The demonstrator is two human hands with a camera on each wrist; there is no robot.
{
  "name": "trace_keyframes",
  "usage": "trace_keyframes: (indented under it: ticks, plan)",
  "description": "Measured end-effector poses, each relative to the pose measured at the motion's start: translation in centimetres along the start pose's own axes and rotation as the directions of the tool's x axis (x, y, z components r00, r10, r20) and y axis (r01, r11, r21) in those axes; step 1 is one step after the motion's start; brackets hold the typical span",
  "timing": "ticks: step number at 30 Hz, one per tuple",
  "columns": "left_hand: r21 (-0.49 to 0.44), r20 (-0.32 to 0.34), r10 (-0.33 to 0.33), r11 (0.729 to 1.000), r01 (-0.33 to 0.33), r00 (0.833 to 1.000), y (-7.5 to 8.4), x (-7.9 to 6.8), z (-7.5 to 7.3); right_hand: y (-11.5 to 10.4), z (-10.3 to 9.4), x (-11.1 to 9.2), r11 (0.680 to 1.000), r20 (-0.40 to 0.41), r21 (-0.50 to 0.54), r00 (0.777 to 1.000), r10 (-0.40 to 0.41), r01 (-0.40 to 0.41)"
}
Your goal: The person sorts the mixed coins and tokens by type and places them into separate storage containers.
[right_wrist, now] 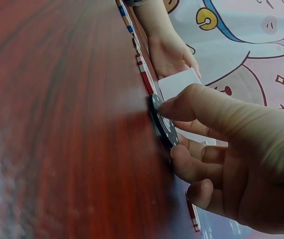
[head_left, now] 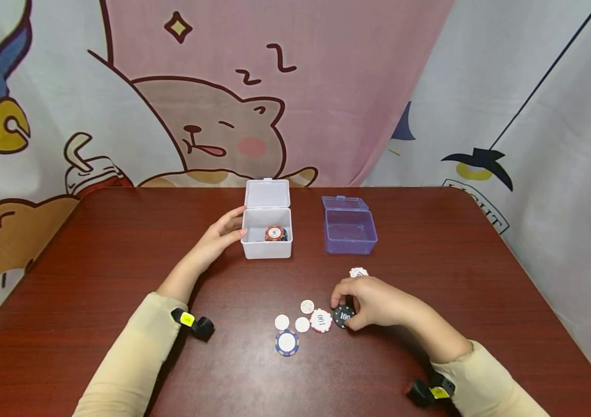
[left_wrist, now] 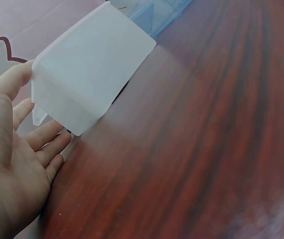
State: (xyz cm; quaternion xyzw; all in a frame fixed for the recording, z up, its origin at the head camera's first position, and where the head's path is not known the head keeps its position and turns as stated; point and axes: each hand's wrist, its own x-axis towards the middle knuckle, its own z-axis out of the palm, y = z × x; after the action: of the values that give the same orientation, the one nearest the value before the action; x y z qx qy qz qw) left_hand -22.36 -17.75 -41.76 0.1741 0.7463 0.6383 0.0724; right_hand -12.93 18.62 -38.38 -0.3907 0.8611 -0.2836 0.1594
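My right hand (head_left: 375, 298) pinches a black poker chip (head_left: 344, 316) marked 100 at the table, thumb on its near side and fingertips at its far edge. In the right wrist view the black chip (right_wrist: 160, 117) is slightly tilted under the thumb. Beside it lies a red-and-white chip (head_left: 321, 320). My left hand (head_left: 217, 238) rests its thumb and loosely spread fingers against the left side of an opened white plastic box (head_left: 267, 250). Inside that box, a red chip (head_left: 275, 233) marked 5 sits over a darker chip.
A translucent blue-purple box (head_left: 349, 246) stands opened to the right of the white one. Left of the black chip lie a blue-rimmed chip (head_left: 287, 343), two small white discs (head_left: 282, 322) and a small patterned disc (head_left: 307, 306). Another chip (head_left: 358, 271) lies behind my right hand.
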Motion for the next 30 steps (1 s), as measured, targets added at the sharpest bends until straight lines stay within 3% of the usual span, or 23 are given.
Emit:
trace_keyframes:
  ticks: [13, 30]
  plan:
    - [-0.005, 0.001, -0.001, 1.000, 0.001, 1.000, 0.07, 0.09, 0.07, -0.09, -0.32, -0.31, 0.999, 0.067, 0.054, 0.998, 0.002, -0.005]
    - [0.007, -0.002, -0.005, 1.000, 0.005, 1.000, 0.00, 0.05, -0.02, -0.09, -0.39, -0.33, 0.999, 0.101, 0.049, 0.995, -0.005, 0.000]
